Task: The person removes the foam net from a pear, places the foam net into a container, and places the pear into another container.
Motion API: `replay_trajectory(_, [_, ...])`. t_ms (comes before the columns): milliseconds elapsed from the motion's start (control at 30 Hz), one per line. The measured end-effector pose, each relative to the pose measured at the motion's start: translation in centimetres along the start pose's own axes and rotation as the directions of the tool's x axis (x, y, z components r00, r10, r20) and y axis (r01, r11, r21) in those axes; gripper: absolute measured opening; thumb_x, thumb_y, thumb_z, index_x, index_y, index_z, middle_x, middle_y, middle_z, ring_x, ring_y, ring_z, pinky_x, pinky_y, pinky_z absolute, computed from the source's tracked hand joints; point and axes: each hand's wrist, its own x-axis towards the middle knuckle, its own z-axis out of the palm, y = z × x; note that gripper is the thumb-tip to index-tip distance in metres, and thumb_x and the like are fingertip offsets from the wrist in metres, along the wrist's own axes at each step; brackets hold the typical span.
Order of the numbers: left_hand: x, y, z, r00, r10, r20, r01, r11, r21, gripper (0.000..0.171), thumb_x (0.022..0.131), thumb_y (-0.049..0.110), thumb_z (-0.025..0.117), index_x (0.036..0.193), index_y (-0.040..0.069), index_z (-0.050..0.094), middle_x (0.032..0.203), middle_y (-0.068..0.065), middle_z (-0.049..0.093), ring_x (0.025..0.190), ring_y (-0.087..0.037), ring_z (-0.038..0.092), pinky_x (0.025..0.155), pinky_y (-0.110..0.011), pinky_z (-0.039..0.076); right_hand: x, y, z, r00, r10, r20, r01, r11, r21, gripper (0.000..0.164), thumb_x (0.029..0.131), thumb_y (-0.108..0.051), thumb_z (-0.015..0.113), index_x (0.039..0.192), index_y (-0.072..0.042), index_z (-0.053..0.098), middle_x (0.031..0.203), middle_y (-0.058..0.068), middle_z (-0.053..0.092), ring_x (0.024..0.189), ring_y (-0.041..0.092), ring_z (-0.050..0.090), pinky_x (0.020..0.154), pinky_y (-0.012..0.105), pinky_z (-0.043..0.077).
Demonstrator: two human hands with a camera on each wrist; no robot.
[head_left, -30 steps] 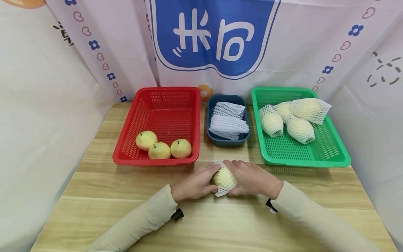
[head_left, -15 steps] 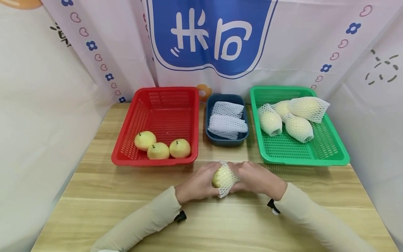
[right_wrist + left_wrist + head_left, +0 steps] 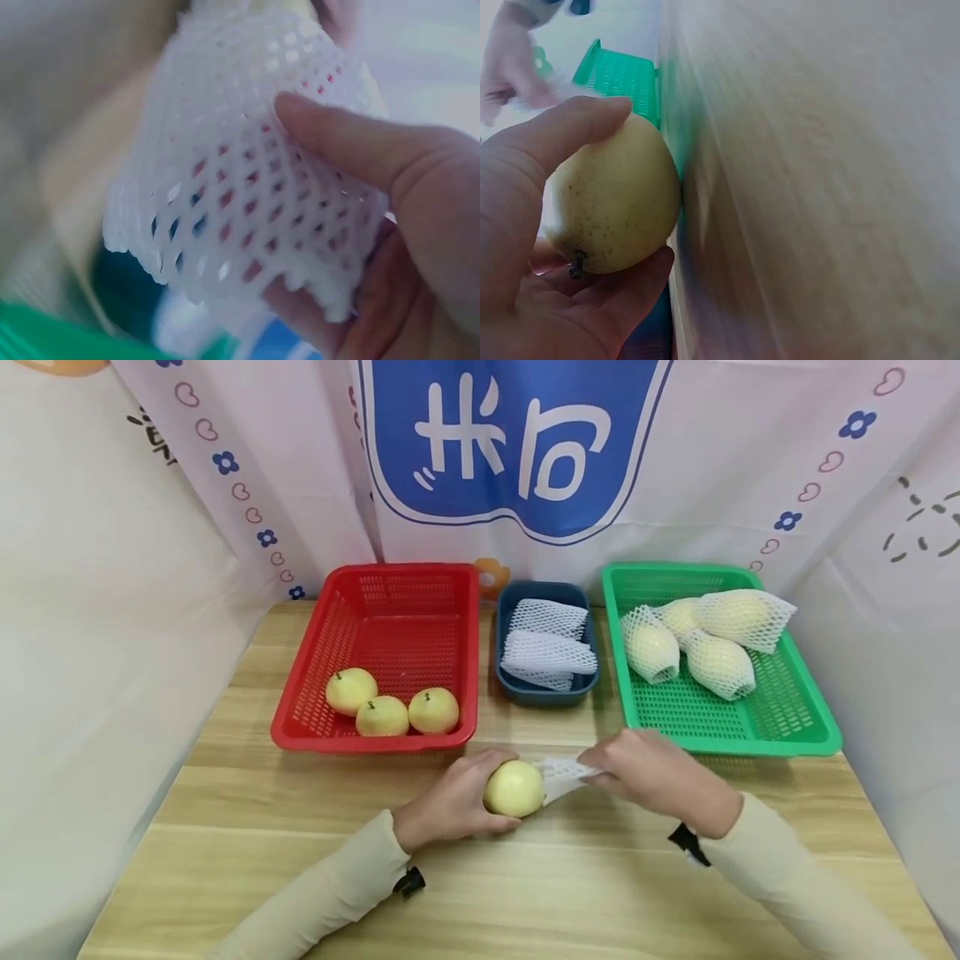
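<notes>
A bare yellow pear [image 3: 514, 789] sits in my left hand [image 3: 457, 802], which grips it just above the table in front of the red basket. The left wrist view shows thumb and fingers curled round the pear [image 3: 615, 199], its dark stem toward the palm. To the right, my right hand [image 3: 648, 772] pinches a white foam net sleeve [image 3: 562, 775] by its right end. The other end of the sleeve reaches the pear's right side; whether they touch is hard to tell. In the right wrist view the foam net sleeve [image 3: 240, 180] hangs spread between thumb and fingers.
Three bare pears [image 3: 382, 717] lie along the near side of the red basket [image 3: 375, 743]. Behind my hands, a dark blue box [image 3: 547, 696] holds folded foam nets [image 3: 549, 652]. At right, the green basket [image 3: 731, 746] contains several net-covered pears [image 3: 720, 664]. A printed cloth [image 3: 517, 552] hangs behind.
The net sleeve has come off the pear. My right hand has moved right with the sleeve, while my left hand keeps the pear and has shifted slightly left.
</notes>
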Motion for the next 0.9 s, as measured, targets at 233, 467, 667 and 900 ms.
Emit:
replay_trajectory(233, [-0.1,-0.4,-0.6,1.000,-0.002,0.011,0.002,1.000,-0.002,0.081,0.079,0.035,0.094,0.143,0.003,0.056,0.143,-0.013,0.064,0.127,-0.025,0.066,0.105,-0.043,0.058,2.7,1.4,-7.0,0.994,0.107,0.036,-0.109,0.993,0.037,0.013,0.100,-0.022,0.074,0.104,-0.012,0.079,0.084,-0.002,0.077,0.066,0.003,0.064,0.066,0.032,0.061])
replay_trajectory(467, [0.0,-0.4,-0.7,0.999,-0.012,0.045,0.012,1.000,0.001,0.080,0.081,0.036,0.092,0.144,0.003,0.055,0.140,-0.010,0.066,0.123,-0.020,0.066,0.103,-0.040,0.058,8.4,4.1,-9.9,0.989,0.146,-0.005,-0.146,0.987,-0.074,0.014,0.103,-0.019,0.068,0.100,-0.007,0.074,0.075,0.004,0.068,0.063,0.017,0.060,0.067,0.041,0.058])
replay_trajectory(667, [0.0,-0.3,-0.6,0.998,-0.010,0.054,0.009,1.000,0.015,0.076,0.082,0.037,0.092,0.141,0.006,0.056,0.139,-0.009,0.066,0.125,-0.020,0.065,0.105,-0.038,0.057,13.4,6.5,-9.7,0.966,0.232,-0.112,-0.248,0.955,-0.163,0.026,0.106,-0.022,0.062,0.083,-0.009,0.065,0.074,0.008,0.059,0.070,0.026,0.060,0.070,0.044,0.052])
replay_trajectory(900, [0.1,0.0,-0.6,0.997,-0.015,0.072,0.013,0.999,0.030,0.076,0.083,0.040,0.091,0.142,0.006,0.057,0.141,-0.009,0.066,0.127,-0.021,0.065,0.107,-0.038,0.056,17.7,8.7,-6.6,0.947,0.282,-0.156,-0.314,0.915,-0.253,0.019,0.104,-0.016,0.062,0.108,-0.003,0.077,0.098,0.019,0.077,0.087,0.037,0.071,0.080,0.051,0.060])
